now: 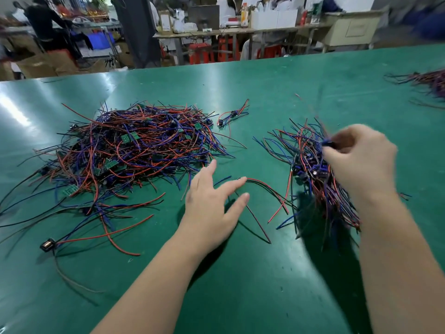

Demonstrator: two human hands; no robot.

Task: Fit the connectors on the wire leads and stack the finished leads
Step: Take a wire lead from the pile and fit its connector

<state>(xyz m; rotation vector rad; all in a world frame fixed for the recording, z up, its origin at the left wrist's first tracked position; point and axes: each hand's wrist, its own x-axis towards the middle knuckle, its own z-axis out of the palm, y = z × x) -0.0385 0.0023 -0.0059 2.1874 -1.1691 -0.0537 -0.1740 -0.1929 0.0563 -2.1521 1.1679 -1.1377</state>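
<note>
A big tangled heap of red, blue and black wire leads [130, 153] with small green boards lies on the green table at the left. A second, tighter stack of leads [310, 169] lies at the right. My right hand [356, 160] hovers over that stack, blurred, fingers pinched on a lead with a dark connector [328, 143]. My left hand [212, 201] is flat and open over the table between the heaps, its fingertips touching a loose red-and-black lead [265, 186].
One lead with a black connector [48, 244] lies apart at the front left. A few joined leads [231, 115] sit behind the heaps. Another bundle [426, 83] lies at the far right. Benches, boxes and a seated person stand beyond the table's far edge [216, 65].
</note>
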